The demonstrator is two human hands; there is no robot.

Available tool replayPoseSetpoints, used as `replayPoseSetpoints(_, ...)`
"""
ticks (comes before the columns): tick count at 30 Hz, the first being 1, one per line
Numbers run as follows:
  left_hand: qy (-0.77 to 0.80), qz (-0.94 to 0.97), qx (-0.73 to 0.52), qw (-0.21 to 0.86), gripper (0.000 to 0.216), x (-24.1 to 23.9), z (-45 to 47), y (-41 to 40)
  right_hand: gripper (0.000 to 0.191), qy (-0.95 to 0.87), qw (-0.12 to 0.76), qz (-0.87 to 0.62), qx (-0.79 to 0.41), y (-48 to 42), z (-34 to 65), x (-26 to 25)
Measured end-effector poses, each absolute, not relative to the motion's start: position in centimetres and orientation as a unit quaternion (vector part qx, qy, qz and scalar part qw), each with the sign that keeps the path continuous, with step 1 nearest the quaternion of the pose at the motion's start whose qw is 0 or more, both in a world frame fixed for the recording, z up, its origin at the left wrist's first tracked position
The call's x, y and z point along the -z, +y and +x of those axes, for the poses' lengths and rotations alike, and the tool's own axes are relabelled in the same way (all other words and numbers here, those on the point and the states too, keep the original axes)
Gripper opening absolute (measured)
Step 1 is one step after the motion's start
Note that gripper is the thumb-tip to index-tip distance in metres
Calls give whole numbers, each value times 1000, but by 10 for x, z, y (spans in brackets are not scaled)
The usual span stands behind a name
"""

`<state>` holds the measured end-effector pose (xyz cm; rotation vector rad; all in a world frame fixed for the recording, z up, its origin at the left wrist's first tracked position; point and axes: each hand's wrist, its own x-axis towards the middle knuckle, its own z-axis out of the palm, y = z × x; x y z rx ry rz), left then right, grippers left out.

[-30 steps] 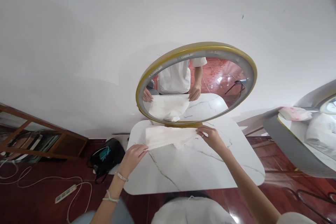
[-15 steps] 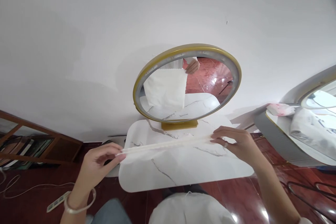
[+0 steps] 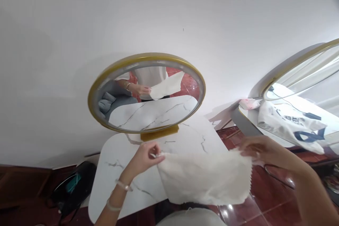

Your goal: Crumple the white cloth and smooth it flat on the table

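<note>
A cream-white cloth (image 3: 205,176) with zigzag-cut edges hangs stretched between my two hands, above the front right of a white marbled table (image 3: 113,176). My left hand (image 3: 148,157) pinches its upper left corner between thumb and fingers. At the upper right corner, my right hand (image 3: 261,152) grips the cloth; it is slightly blurred. Behind them, a round gold-rimmed mirror (image 3: 148,113) stands on the table on a gold base (image 3: 159,133), reflecting my left arm and the cloth.
On the right, a second table (image 3: 242,122) bears a white printed bag (image 3: 286,123), a pink-and-white packet (image 3: 249,103) and another gold-rimmed mirror (image 3: 293,67). A black bag (image 3: 76,183) lies at the lower left. A white wall (image 3: 132,14) rises behind.
The cloth has moved right and tilted, so its broad face now shows instead of a thin edge. Both hands have shifted right, still gripping it. The view has turned right.
</note>
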<state>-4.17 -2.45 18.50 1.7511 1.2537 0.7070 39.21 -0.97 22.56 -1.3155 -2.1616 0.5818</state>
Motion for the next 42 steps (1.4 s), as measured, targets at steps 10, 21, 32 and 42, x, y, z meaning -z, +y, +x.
replayPoseSetpoints(10,587,771,-176,175,20,-43,55,89,29,-751,171,-551,-320,141,417,-54)
replayPoseSetpoints(21,493,859,-116,73,28,3,86,84,17,-765,175,-555,-277,208,438,6)
replayPoseSetpoints(32,600,782,-167,18,64,59,149,50,41,-795,234,-558,-33,137,387,38)
replayPoseSetpoints(42,621,763,-175,46,66,56,155,81,54,-774,124,-619,43,112,352,75)
